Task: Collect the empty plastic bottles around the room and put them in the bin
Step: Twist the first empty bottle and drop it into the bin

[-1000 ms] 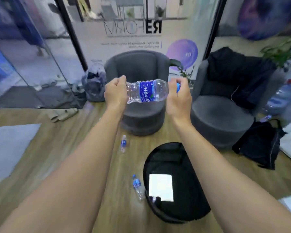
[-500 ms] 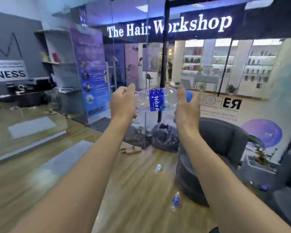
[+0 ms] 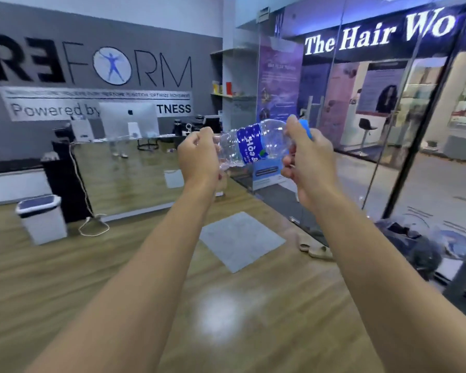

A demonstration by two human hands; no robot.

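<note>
Gripping a crumpled water bottle [image 3: 256, 145] at both ends, left hand [image 3: 198, 157] and right hand [image 3: 306, 157]; bin [image 3: 42, 218] at nine o'clock.

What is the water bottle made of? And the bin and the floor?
The water bottle looks like thin clear plastic: shiny, see-through, dented. The bin is probably hard plastic: smooth pale sides, dark lid. The floor shows wood-look planks, glossy with a glare spot; real wood or laminate, cannot tell.
</note>
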